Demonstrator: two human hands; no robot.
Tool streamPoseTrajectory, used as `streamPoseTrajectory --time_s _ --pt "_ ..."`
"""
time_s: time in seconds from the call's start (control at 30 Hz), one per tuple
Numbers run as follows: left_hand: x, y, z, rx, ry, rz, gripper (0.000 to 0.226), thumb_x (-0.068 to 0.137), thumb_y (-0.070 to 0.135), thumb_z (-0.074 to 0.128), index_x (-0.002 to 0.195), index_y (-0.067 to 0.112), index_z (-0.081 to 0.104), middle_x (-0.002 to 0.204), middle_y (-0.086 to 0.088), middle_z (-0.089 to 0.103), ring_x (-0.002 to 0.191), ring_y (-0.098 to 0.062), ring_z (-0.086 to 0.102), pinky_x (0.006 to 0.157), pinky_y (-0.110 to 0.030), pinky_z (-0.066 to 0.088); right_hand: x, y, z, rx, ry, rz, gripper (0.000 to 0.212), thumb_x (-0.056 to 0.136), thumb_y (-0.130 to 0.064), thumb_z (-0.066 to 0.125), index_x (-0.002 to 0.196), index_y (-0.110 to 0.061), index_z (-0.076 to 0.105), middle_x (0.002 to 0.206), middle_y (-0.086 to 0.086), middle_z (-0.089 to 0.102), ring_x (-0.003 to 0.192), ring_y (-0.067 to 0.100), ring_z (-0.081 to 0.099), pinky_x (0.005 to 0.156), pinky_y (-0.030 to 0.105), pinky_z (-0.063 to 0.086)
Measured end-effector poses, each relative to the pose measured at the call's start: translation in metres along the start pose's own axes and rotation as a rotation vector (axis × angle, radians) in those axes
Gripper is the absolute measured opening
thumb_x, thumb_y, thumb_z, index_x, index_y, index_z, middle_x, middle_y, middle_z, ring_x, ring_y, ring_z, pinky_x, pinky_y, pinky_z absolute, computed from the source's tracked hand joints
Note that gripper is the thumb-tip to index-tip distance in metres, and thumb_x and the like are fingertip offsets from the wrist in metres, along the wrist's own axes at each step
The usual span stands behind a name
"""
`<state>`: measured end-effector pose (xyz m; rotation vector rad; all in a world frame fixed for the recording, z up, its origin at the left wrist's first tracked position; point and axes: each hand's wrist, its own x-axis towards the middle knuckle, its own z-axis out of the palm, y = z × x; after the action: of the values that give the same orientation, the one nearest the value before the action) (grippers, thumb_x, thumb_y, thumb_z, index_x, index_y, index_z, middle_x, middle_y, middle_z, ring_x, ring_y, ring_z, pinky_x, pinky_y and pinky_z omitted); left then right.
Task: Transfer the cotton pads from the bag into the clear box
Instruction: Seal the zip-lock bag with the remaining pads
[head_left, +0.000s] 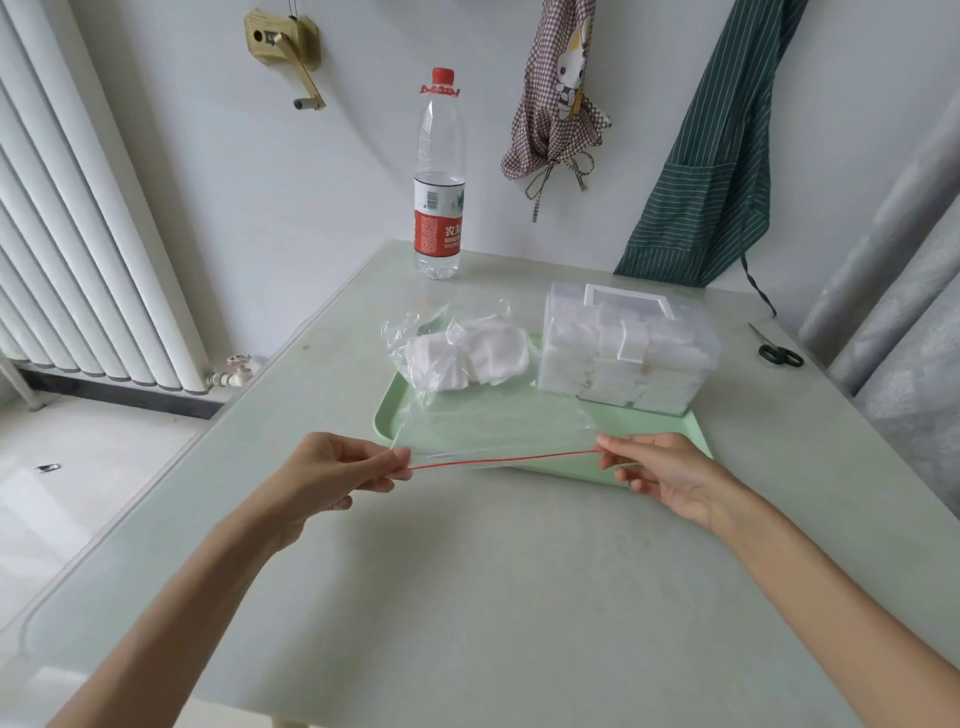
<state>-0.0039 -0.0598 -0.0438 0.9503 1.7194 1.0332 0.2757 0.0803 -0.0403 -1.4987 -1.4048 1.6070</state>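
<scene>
Both hands, left (343, 470) and right (657, 475), pinch the red-zippered clear plastic bag (493, 431) of white cotton pads (467, 356) over the green tray (696, 441); a sharp tug could scatter pads short of the clear lidded box (628, 348).

water bottle (439, 176) upright, top centre | scissors (777, 349) flat, right edge | green tray (387, 415) mid-frame | aprons: checked (553, 104), green striped (711, 171), upper right | radiator (78, 208) left

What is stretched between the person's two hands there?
In the head view, the red zip strip of the clear plastic bag runs taut from the left hand to the right hand.
</scene>
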Motion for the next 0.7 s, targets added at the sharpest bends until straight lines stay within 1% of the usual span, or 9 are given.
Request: streamPoseTrajectory --time_s 0.17,0.23,0.3,0.37,0.43,0.53,0.6,0.63,0.7 --pt "-0.007 -0.013 0.009 -0.067 0.103 0.029 0.017 0.083 0.03 0.068 0.079 0.015 0.075 0.075 0.007 0.075 0.058 0.006 0.063 0.057 -0.023 0.031 -0.009 0.009 0.009 0.047 0.128 -0.116 0.013 0.085 -0.009 0.066 0.074 -0.004 0.066 0.064 0.007 0.058 0.038 0.005 0.052 0.039 0.012 0.039" --pt "-0.009 -0.015 0.015 -0.105 0.134 0.031 0.02 0.084 0.033 0.067 0.083 0.015 0.075 0.078 0.007 0.075 0.059 0.006 0.064 0.057 -0.023 0.032 -0.012 0.009 0.016 0.152 0.159 -0.101 0.012 0.087 -0.013 0.064 0.077 -0.006 0.067 0.065 0.006 0.059 0.037 0.006 0.053 0.039 0.013 0.042" --pt "-0.013 -0.014 0.017 -0.122 0.123 0.009 0.023 0.083 0.038 0.066 0.084 0.017 0.075 0.081 0.008 0.075 0.062 0.006 0.065 0.059 -0.023 0.033 -0.017 0.007 0.022 0.295 0.15 -0.043 0.015 0.09 -0.02 0.061 0.081 -0.008 0.065 0.063 0.006 0.06 0.035 0.007 0.053 0.038 0.013 0.043" --pt "-0.015 -0.014 0.017 -0.101 0.074 -0.017 0.023 0.082 0.04 0.067 0.086 0.019 0.076 0.084 0.009 0.075 0.065 0.006 0.066 0.059 -0.023 0.034 -0.024 0.005 0.026 0.403 0.111 0.022 0.023 0.091 -0.03 0.059 0.083 -0.009 0.062 0.059 0.006 0.061 0.035 0.007 0.053 0.036 0.013 0.043" --pt "-0.017 -0.016 0.017 -0.083 0.032 -0.028 0.021 0.082 0.036 0.068 0.089 0.018 0.076 0.085 0.008 0.075 0.065 0.007 0.065 0.055 -0.019 0.033 -0.035 0.005 0.035 0.466 0.02 0.123 0.029 0.089 -0.037 0.059 0.087 -0.008 0.059 0.056 0.005 0.063 0.035 0.006 0.052 0.036 0.013 0.044" --pt "-0.017 -0.019 0.02 -0.086 0.017 -0.036 0.019 0.083 0.032 0.068 0.091 0.016 0.075 0.083 0.008 0.075 0.061 0.008 0.062 0.048 -0.013 0.031 -0.049 0.009 0.064 0.394 -0.178 0.28 0.039 0.082 -0.04 0.065 0.101 -0.006 0.057 0.065 0.006 0.068 0.036 0.006 0.051 0.037 0.014 0.046" --pt "-0.017 -0.017 0.024 -0.089 0.011 -0.039 0.019 0.084 0.032 0.068 0.092 0.016 0.074 0.082 0.009 0.074 0.061 0.008 0.061 0.047 -0.012 0.03 -0.051 0.01 0.088 0.315 -0.26 0.315 0.044 0.081 -0.038 0.069 0.107 -0.003 0.059 0.073 0.006 0.069 0.038 0.005 0.05 0.039 0.014 0.047" --pt "-0.017 -0.016 0.026 -0.088 0.008 -0.039 0.018 0.084 0.032 0.067 0.091 0.017 0.074 0.082 0.01 0.074 0.061 0.008 0.061 0.048 -0.013 0.03 -0.049 0.009 0.098 0.297 -0.273 0.311 0.042 0.081 -0.036 0.07 0.106 -0.004 0.061 0.074 0.005 0.069 0.038 0.003 0.051 0.04 0.013 0.046" --pt "-0.017 -0.012 0.027 -0.077 0.011 -0.042 0.016 0.085 0.032 0.067 0.09 0.018 0.074 0.084 0.011 0.074 0.06 0.007 0.06 0.053 -0.017 0.031 -0.045 0.006 0.114 0.293 -0.266 0.283 0.026 0.082 -0.029 0.071 0.096 -0.007 0.065 0.074 0.004 0.067 0.037 0.002 0.051 0.04 0.011 0.044"
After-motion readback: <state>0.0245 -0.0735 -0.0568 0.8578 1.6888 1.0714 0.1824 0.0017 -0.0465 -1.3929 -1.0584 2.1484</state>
